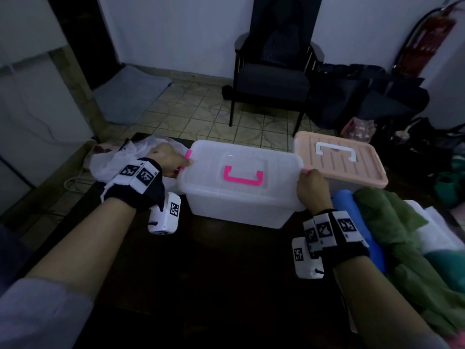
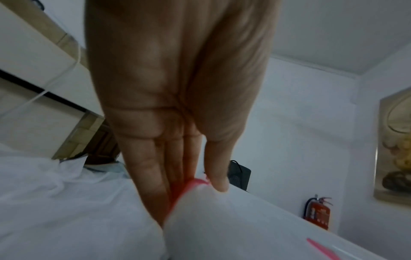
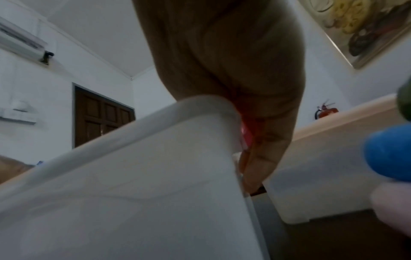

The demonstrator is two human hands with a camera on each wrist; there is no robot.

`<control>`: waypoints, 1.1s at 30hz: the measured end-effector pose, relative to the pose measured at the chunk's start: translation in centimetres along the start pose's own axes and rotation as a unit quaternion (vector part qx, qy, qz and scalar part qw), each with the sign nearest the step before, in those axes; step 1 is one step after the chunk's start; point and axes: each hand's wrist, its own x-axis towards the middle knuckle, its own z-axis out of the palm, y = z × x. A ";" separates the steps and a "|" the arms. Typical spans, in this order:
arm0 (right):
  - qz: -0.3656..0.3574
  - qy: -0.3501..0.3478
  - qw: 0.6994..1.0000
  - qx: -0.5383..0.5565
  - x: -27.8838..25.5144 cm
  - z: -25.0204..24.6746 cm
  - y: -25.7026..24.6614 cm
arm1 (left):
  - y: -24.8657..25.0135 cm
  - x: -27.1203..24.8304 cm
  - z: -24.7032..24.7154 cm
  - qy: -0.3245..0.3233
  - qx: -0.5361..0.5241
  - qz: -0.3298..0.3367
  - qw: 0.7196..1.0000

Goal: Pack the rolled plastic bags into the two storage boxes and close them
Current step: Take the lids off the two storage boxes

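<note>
1. clear box (image 1: pixel 239 197): translucent, frosted plastic, rounded corners, lid on, sitting mid-frame on the dark table (image 1: pixel 201 285). pink handle (image 1: pixel 243 178) lies flat in a recess on the lid.
2. left hand (image 1: pixel 169 159): on the left end of the clear box, at the pink latch (image 1: pixel 188 157). left wrist view shows straight fingers (image 2: pixel 151 176) down along the box end with the thumb over the lid rim, the latch between them.
3. right hand (image 1: pixel 312 187): at the right end of the clear box. right wrist view shows the fingers (image 3: pixel 262 158) extended down the end wall beside a second pink latch (image 3: pixel 246 135); cannot tell whether it clasps the latch or only presses it.
4. pink-lidded box (image 1: pixel 339 162): right of centre in the head view, just beside the clear box, closed; ribbed matte lid with a white handle (image 1: pixel 336 151).
5. rolled bags (image 1: pixel 392 238): lower right of the head view, soft crinkled rolls, one blue (image 1: pixel 352 210), green ones alongside, white beyond them.
6. loose white plastic sheet (image 1: pixel 110 159): crumpled, thin, left of the clear box behind the left hand.
7. wrist views only: framed picture (image 3: pixel 355 29) on the wall, air conditioner (image 3: pixel 22 42) upper left, panelled door (image 3: pixel 102 116).
8. fire extinguisher (image 2: pixel 318 212): red, seen in all three views.
9. head view only: dark armchair (image 1: pixel 274 61) at top centre, tiled floor (image 1: pixel 196 109).
</note>
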 end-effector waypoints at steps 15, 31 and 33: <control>-0.361 -0.134 0.880 -0.278 -5.1 0.9 -1.4 | -2.8 -2.5 0.4 -0.041 -0.174 -0.008 0.984; -0.411 0.002 0.894 -0.179 -2.1 -5.1 -9.5 | -4.9 -3.1 -0.1 -0.082 -0.244 -0.040 0.965; -0.401 -0.001 0.897 -0.184 -0.8 -5.5 -11.4 | -4.9 -2.6 -0.6 -0.070 -0.230 -0.052 0.969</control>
